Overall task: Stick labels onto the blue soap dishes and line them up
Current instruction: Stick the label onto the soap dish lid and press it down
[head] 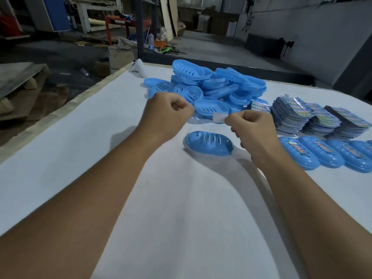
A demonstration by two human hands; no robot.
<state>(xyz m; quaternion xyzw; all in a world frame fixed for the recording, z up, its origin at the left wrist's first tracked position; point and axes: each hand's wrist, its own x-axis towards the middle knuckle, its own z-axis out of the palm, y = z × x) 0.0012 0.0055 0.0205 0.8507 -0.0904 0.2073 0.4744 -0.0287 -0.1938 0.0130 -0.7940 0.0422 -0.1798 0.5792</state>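
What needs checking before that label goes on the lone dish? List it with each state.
1. Label strip held between left hand and right hand: ok.
2. Backing peeled off: cannot tell.
3. Lone soap dish lies apart from the pile, below the hands: ok.
4. Its slotted top is bare: ok.
5. Room at the near end of the labelled row: ok.
6. Label stacks within sight for the next one: ok.
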